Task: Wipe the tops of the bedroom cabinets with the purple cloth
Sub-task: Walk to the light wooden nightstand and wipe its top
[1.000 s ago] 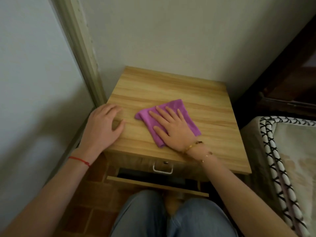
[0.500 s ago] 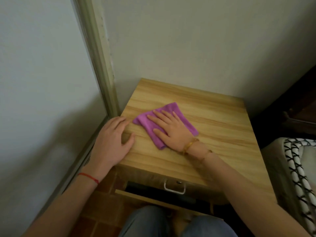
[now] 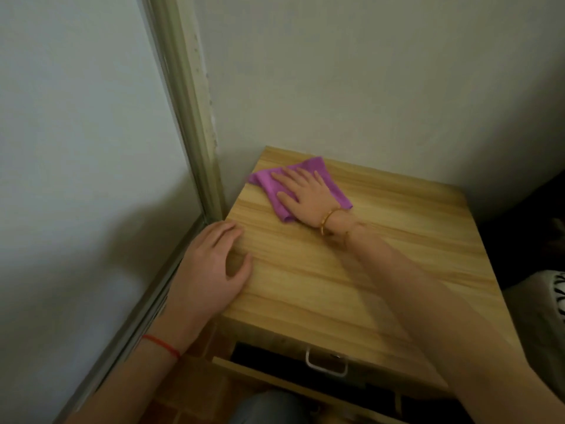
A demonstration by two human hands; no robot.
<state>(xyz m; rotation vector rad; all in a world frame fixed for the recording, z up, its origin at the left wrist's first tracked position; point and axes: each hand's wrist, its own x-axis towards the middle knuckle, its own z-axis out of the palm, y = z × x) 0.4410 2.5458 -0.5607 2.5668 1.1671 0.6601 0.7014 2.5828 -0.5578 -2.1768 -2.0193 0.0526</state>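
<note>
A: The cabinet (image 3: 351,270) fills the corner, its back against the wall (image 3: 367,71), a door frame (image 3: 189,117) just beside it at nine o'clock. The top looks bare apart from two hands and a cloth.

B: Where's the cloth?

A: The purple cloth (image 3: 269,185) lies flat on the top at about eleven o'clock, near the back-left corner. I'd guess that corner is the patch being wiped.

B: And the right hand (image 3: 305,194)?

A: Pressed palm-down on the cloth, arm stretched long across the wood, fingers straight and slightly spread. It pins the cloth, not gripping it.

B: The left hand (image 3: 211,267)?

A: Resting at eight o'clock on the left edge, fingers loosely spread and holding nothing, probably bracing. Below, a drawer (image 3: 305,381) stands ajar under a metal handle (image 3: 326,362).
</note>
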